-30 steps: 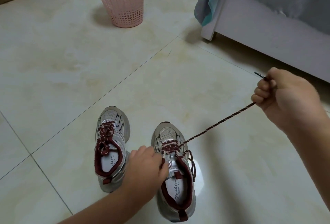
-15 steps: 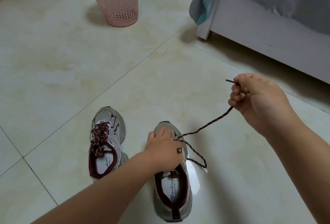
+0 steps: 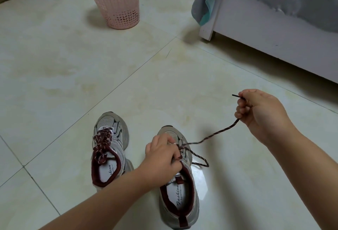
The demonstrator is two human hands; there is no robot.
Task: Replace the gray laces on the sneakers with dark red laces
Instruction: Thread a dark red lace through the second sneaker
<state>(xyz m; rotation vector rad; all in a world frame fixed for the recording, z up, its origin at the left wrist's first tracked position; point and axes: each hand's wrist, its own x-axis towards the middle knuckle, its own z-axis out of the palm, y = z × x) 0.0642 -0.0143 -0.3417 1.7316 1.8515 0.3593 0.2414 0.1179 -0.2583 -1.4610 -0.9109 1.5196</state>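
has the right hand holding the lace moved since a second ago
Yes. The right hand has come in toward the right sneaker, away from the bed frame, leaving the dark red lace slack.

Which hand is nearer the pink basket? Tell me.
Left. The left hand rests on the right-side sneaker, almost straight below the pink basket; the right hand holds the dark red lace farther right.

Grey-silver sneakers [image 3: 109, 149] with dark red collars and white insoles; dark red lace [image 3: 215, 134] flecked with white. Pale pink basket [image 3: 117, 6], perforated, far left. Cream, faintly marbled floor [image 3: 54, 65].
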